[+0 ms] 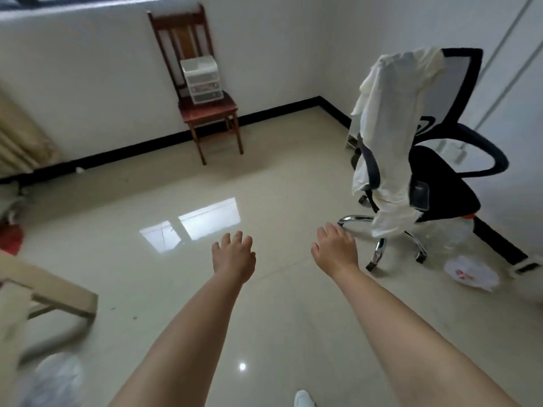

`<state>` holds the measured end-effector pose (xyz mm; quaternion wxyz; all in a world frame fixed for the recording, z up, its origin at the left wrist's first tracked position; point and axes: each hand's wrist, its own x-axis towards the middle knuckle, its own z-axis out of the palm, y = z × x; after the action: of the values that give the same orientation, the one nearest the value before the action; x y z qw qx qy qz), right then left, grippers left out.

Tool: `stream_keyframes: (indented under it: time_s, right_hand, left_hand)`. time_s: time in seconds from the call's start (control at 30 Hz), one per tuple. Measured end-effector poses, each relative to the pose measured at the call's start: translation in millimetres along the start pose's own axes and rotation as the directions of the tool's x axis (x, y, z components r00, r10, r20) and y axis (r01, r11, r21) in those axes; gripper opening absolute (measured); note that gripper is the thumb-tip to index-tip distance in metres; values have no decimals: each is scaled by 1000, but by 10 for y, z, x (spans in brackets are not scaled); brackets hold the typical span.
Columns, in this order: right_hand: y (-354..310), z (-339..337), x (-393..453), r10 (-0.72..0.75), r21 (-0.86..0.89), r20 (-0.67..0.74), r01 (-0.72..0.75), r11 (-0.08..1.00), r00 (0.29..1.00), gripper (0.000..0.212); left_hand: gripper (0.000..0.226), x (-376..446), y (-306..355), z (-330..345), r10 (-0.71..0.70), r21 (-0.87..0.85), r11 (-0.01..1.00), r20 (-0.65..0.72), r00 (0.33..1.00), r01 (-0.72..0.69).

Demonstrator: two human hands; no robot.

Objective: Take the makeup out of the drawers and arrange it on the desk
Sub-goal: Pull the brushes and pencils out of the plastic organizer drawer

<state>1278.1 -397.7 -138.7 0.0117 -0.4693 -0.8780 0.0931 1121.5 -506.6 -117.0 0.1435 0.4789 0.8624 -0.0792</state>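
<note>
A small translucent white drawer unit [202, 80] with three drawers stands on the seat of a wooden chair [205, 111] against the far wall. Pale contents show faintly through the middle drawer front. Both my arms stretch forward over the tiled floor, far short of the chair. My left hand [233, 255] is empty, palm down, fingers relaxed. My right hand [336, 249] is likewise empty with loose fingers, close to the base of the office chair. No desk top is plainly in view.
A black office chair [435, 177] draped with a white garment [390, 133] stands at right on a chrome wheeled base. A beige wooden frame [50, 289] juts in at lower left. A white bag [470, 273] lies on the floor at right. Open glossy floor lies ahead.
</note>
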Motion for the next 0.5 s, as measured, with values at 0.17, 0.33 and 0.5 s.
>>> stream_keyframes:
  time_s: [0.17, 0.33, 0.5]
  right_hand:
    - [-547, 85, 1126, -158, -38, 135, 165, 986, 978, 33]
    - [-1202, 69, 2570, -297, -106, 115, 308, 945, 948, 34]
    - [-1801, -138, 3973, -264, -48, 51, 267, 963, 963, 28]
  left_hand:
    - [40, 886, -551, -184, -138, -51, 989, 14, 990, 138]
    - [36, 2044, -1207, -546, -208, -56, 977, 7, 978, 208]
    - [31, 3299, -1797, -1066, -220, -4, 975, 9, 975, 220]
